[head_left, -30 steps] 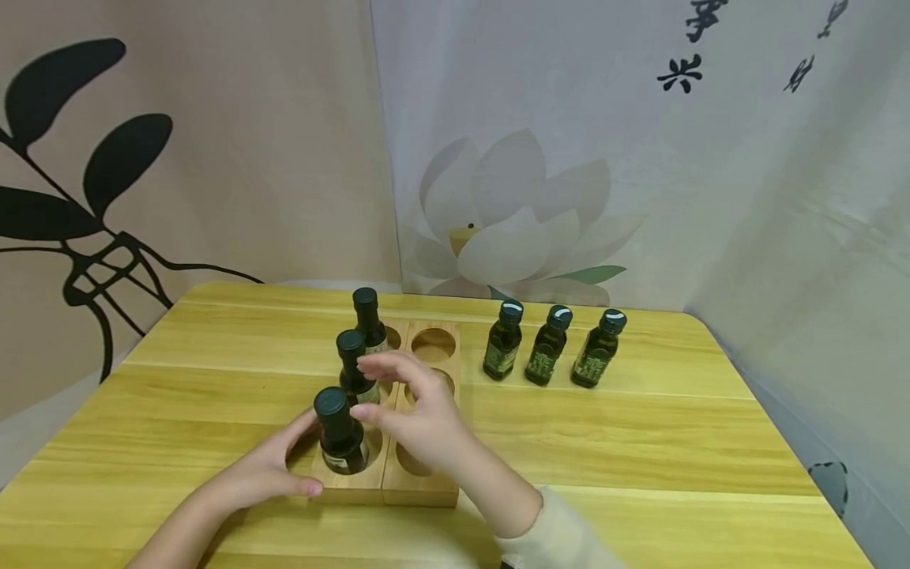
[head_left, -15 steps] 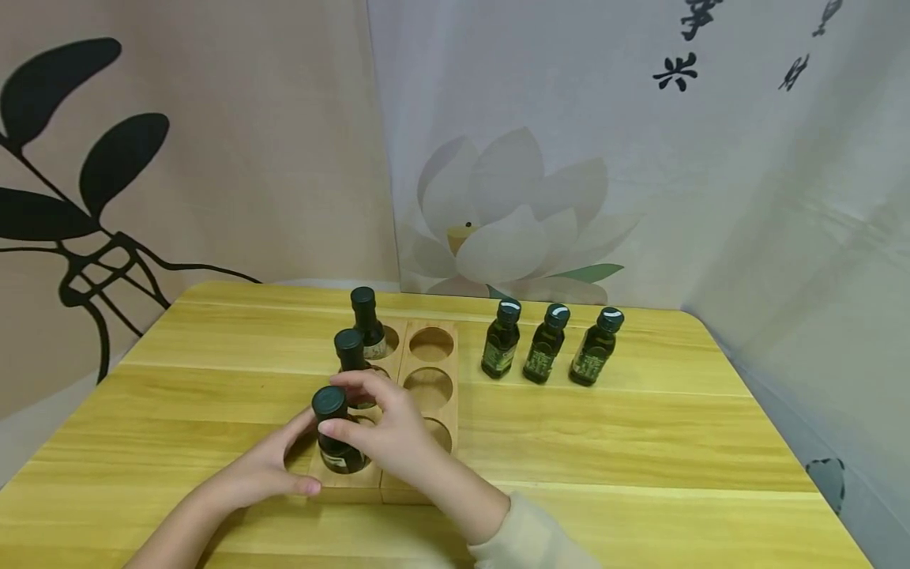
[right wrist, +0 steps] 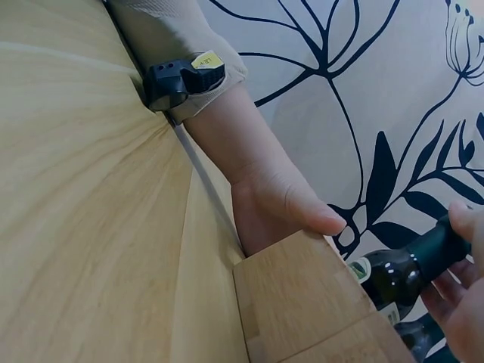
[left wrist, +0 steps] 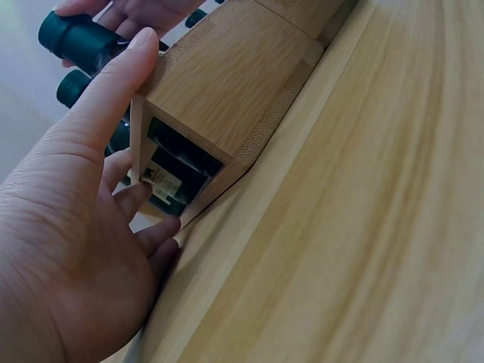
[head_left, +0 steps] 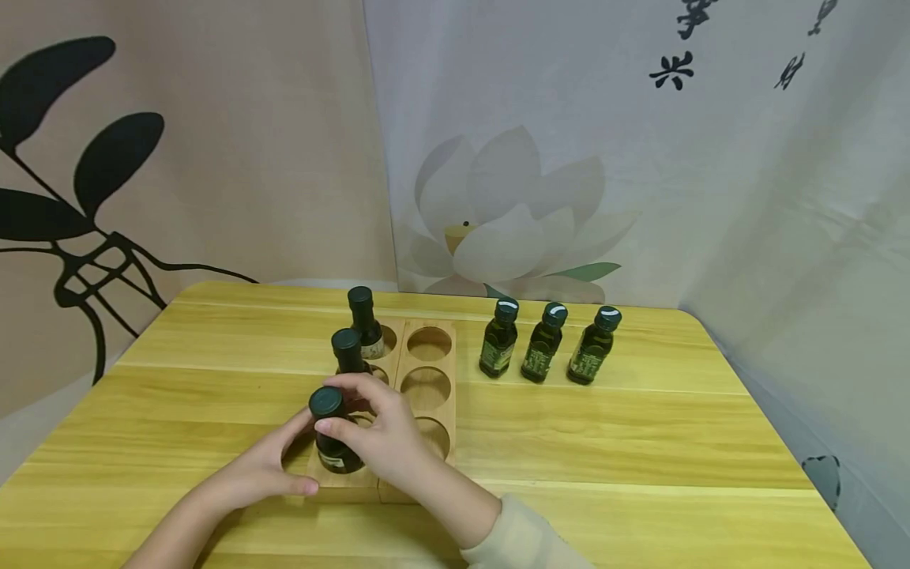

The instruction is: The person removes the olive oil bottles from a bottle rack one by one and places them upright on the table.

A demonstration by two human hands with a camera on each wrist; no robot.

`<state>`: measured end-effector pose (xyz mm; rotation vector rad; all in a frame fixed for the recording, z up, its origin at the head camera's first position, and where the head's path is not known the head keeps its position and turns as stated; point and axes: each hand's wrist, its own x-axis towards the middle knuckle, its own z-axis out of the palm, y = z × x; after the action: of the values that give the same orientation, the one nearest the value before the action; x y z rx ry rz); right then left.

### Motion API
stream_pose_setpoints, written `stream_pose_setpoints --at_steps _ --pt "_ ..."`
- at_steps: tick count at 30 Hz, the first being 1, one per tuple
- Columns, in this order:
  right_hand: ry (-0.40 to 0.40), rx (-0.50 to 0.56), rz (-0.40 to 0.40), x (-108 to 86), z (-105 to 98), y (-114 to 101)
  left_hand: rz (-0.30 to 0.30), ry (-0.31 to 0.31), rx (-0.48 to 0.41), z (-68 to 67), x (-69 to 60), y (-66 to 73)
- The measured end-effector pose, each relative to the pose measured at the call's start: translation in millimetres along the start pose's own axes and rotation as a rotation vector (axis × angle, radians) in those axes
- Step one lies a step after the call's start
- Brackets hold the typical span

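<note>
A two-column wooden rack [head_left: 347, 495] with round holes stands on the table. Three dark, long-necked bottles with black caps occupy its left column: a near bottle [head_left: 337, 457], a middle bottle [head_left: 347, 348] and a far bottle [head_left: 366, 324]. My right hand [head_left: 387, 435] holds the near bottle by its neck, thumb on one side and fingers on the other, also visible in the right wrist view. My left hand [head_left: 266, 468] grips the rack's near left corner, its thumb [left wrist: 113, 94] at the front edge and its fingers along the open side.
To the right of the rack, three shorter dark bottles stand in a row: a left one [head_left: 498, 344], a middle one [head_left: 543, 348] and a right one [head_left: 594, 352]. A printed cloth backdrop [head_left: 284, 158] rises behind the wooden table [head_left: 604, 442].
My right hand has moved left and closed around the near bottle's neck. My left hand stays on the rack. The view has shifted slightly.
</note>
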<state>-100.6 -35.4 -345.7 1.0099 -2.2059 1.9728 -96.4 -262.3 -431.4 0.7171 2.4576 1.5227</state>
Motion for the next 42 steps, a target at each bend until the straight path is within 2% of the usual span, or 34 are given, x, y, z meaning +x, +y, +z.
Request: stream_pose_setpoints --at_steps 4,10,16,22,27,33,42 --pt "-0.004 -0.003 0.002 -0.2 -1.2 -9.1 -0.003 0.001 -0.002 0.1 -0.4 1.0" --pt "-0.005 0.030 0.020 1.7 0.7 3.3 -0.015 0.000 -0.004 0.1 -0.3 1.7" --pt "0.009 0.041 -0.051 4.8 -1.7 12.4 0.011 -0.004 -0.024 -0.4 0.3 -0.6" --pt "0.036 0.047 -0.166 9.7 -7.2 4.0 0.019 0.005 -0.006 -0.7 -0.3 -1.3" --pt "0.041 0.065 -0.213 13.3 -12.3 -6.7 0.017 -0.009 -0.003 -1.1 -0.6 0.0" --pt "0.053 0.081 -0.218 17.8 -21.7 -21.8 0.038 -0.012 -0.023 -0.9 1.1 -1.2" --pt "0.097 0.063 -0.242 26.2 -42.2 -37.3 0.014 -0.029 -0.037 -0.4 1.5 -0.9"
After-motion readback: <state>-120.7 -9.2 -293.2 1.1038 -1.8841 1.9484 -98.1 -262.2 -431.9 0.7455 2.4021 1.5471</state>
